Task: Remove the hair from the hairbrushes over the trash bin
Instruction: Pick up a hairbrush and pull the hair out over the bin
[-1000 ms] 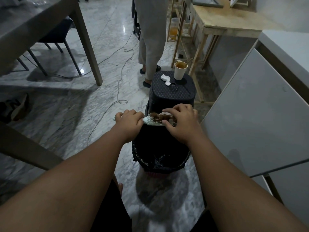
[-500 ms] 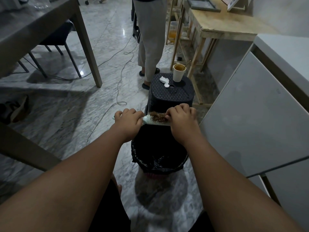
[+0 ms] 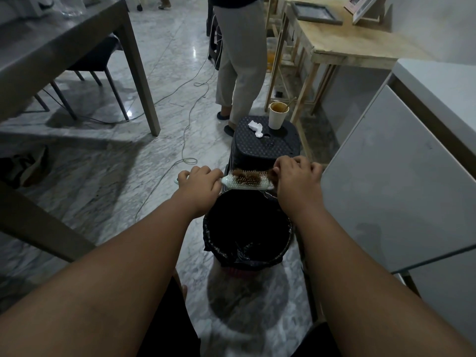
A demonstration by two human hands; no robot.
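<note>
Left hand (image 3: 199, 185) is wrapped tight around the handle of the white hairbrush (image 3: 246, 183), bristles up, held level just over the far rim of the trash bin (image 3: 283, 249). Right hand (image 3: 296, 182) is at the brush's tip, fingers pinching a brown tuft of hair (image 3: 246, 176) matted into the pins. The bin is round, lined with a crinkled black bag, standing on the marble floor (image 3: 103, 176). Behind it, a black textured stool (image 3: 268, 148) carries a paper cup (image 3: 277, 115). No readable writing anywhere.
</note>
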